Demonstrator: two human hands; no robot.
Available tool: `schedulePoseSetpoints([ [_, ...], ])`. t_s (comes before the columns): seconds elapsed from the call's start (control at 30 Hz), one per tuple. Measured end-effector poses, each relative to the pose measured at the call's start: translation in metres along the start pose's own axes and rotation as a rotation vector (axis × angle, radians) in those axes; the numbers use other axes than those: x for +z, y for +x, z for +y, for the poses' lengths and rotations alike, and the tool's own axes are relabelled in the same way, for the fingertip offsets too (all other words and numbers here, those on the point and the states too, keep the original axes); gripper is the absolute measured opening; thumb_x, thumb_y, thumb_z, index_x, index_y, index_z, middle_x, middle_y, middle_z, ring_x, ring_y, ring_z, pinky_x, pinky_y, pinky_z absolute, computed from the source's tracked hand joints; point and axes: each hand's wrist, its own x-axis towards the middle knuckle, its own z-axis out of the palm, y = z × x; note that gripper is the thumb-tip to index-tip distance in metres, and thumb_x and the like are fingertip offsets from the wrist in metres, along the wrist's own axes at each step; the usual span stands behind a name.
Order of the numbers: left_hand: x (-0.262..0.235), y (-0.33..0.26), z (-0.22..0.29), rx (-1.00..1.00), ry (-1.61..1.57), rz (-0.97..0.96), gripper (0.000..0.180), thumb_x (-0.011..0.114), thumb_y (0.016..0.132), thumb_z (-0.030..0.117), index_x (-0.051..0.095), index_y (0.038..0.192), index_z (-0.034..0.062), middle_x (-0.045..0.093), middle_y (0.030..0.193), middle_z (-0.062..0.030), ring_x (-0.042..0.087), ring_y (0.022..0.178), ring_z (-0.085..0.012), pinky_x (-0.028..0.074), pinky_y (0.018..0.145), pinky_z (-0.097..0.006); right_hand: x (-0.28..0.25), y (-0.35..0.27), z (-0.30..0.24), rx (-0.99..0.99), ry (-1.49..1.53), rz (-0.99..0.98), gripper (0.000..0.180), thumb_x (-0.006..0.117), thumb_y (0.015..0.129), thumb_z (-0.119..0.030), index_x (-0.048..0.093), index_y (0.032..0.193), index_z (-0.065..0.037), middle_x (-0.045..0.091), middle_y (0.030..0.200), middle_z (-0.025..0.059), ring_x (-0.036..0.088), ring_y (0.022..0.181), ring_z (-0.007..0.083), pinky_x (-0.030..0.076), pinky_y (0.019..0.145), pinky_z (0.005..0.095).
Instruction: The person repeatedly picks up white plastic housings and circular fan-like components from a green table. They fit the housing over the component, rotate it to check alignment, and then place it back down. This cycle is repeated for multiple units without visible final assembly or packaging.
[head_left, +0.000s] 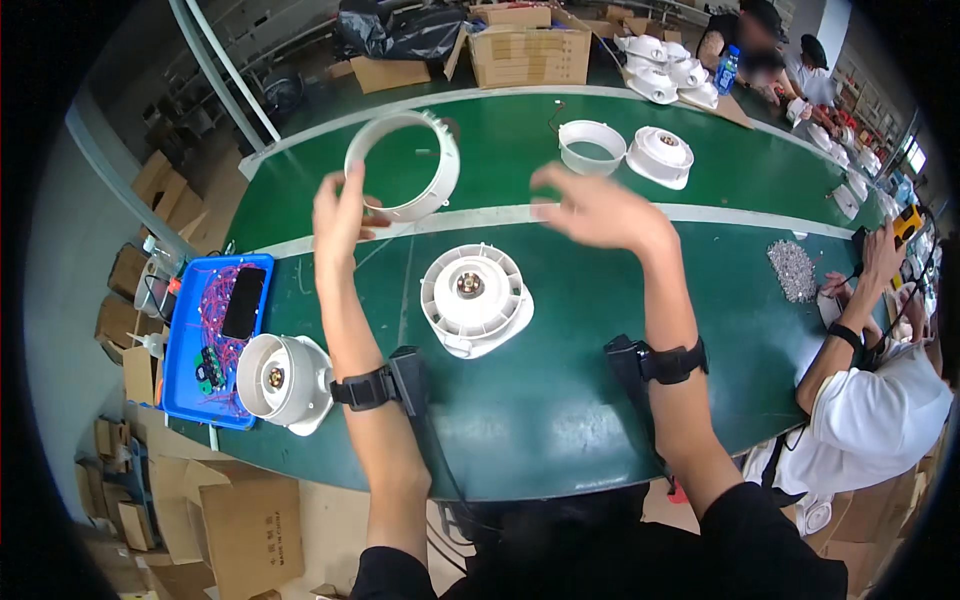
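My left hand (pixel 340 218) is closed on the left edge of a white plastic ring (pixel 446 172), raised over the far part of the green table. My right hand (pixel 602 210), a little blurred, hovers with its fingers apart and nothing in them. Just beyond it stand a second white ring (pixel 592 152), with a small wire at its edge, and a white round housing (pixel 660 155). Between my forearms another white housing (pixel 485 300) rests on the table, ribbed around its top, with a dark and brass-coloured centre. By my left forearm sits a deeper white cup-shaped housing (pixel 280 380).
A blue tray (pixel 255 412) at the left holds red-purple wires, a black phone-like slab and green circuit boards. Small silvery parts (pixel 792 270) lie in a heap at the right, near a co-worker (pixel 870 400) with a yellow tool. Cardboard boxes (pixel 530 55) and white housings (pixel 655 75) stand behind.
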Motion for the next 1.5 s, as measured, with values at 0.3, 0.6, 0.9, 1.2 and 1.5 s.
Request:
schedulePoseSetpoints([
  [0.3, 0.045, 0.042, -0.131, -0.053, -0.351, 0.056, 0.08, 0.068, 0.091, 0.033, 0.025, 0.15, -0.0013, 0.051, 0.131, -0.0252, 0.067, 0.097, -0.0273, 0.06, 0.078, -0.035, 0.058, 0.022, 0.004, 0.271, 0.333, -0.623, 0.061, 0.066, 0.086, -0.037, 0.047, 0.129, 0.002, 0.072, 0.087, 0.0129, 0.07, 0.069, 0.0189, 0.054, 0.053, 0.0292],
  [0.6, 0.054, 0.052, -0.162, 0.1, -0.153, 0.029, 0.038, 0.059, 0.095, 0.009, 0.051, 0.13, -0.0011, 0.051, 0.131, -0.0176, 0.062, 0.106, -0.0242, 0.06, 0.08, -0.035, 0.083, 0.019, 0.041, 0.257, 0.951, -0.651, 0.084, 0.071, 0.088, -0.018, 0.018, 0.153, -0.006, 0.069, 0.087, 0.0174, 0.072, 0.066, 0.0237, 0.058, 0.05, 0.0285],
  [0.9, 0.063, 0.052, -0.166, 0.137, -0.064, 0.141, 0.034, 0.064, 0.088, 0.013, 0.059, 0.117, -0.0023, 0.064, 0.115, -0.0204, 0.068, 0.091, -0.0263, 0.057, 0.077, -0.038, 0.057, 0.031, 0.068, 0.376, 1.009, -0.115, 0.065, 0.056, 0.091, -0.008, 0.025, 0.147, 0.005, 0.069, 0.085, 0.0263, 0.072, 0.065, 0.0294, 0.063, 0.057, 0.0335],
  [1.2, 0.063, 0.051, -0.162, 0.149, 0.022, 0.179, 0.025, 0.063, 0.086, 0.01, 0.065, 0.107, -0.003, 0.071, 0.097, -0.0156, 0.069, 0.089, -0.0234, 0.058, 0.07, -0.035, 0.069, 0.164, 0.126, 0.581, 0.671, 0.226, 0.038, 0.055, 0.09, -0.019, 0.052, 0.109, 0.014, 0.069, 0.08, 0.0214, 0.071, 0.064, 0.0268, 0.061, 0.054, 0.0335],
  [1.5, 0.068, 0.046, -0.152, 0.113, 0.088, 0.192, 0.02, 0.063, 0.08, 0.011, 0.07, 0.098, 0.0028, 0.072, 0.096, -0.0157, 0.07, 0.09, -0.0285, 0.055, 0.081, -0.039, 0.096, 0.191, 0.051, 0.221, -0.661, 0.398, 0.055, 0.061, 0.082, -0.016, 0.047, 0.134, -0.005, 0.057, 0.118, 0.0301, 0.063, 0.103, 0.0404, 0.056, 0.079, 0.048],
])
